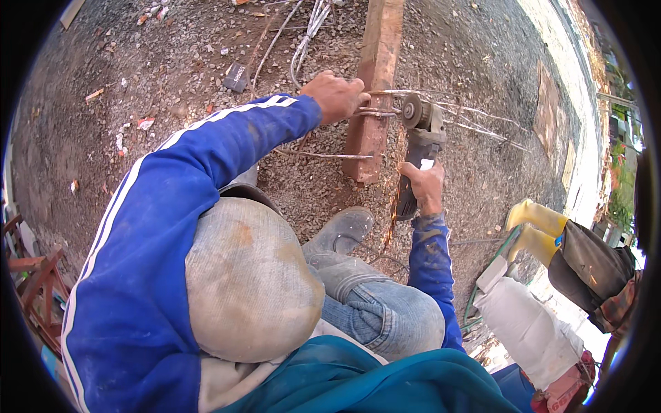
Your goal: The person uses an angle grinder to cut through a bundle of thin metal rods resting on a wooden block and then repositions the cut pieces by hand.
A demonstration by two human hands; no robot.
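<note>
My right hand (427, 186) is wrapped round the body of an angle grinder (421, 146). The disc at its head is up against thin metal rods (475, 122), just right of a wooden beam (375, 127). Orange sparks (391, 227) stream from there toward my boot (344, 230). On the beam's left side, my left hand (334, 96) is closed on the rods, which lie across the wood. Its fingertips are partly hidden. A bent rod (323, 155) reaches the beam's near end.
More bent rods (313, 31) lie on the gravel at the top. A small dark box (236, 78) sits left of them. To the right stands a person in yellow boots (537, 230), near a white sack (527, 323). Reddish wooden frames (41, 289) are at the far left.
</note>
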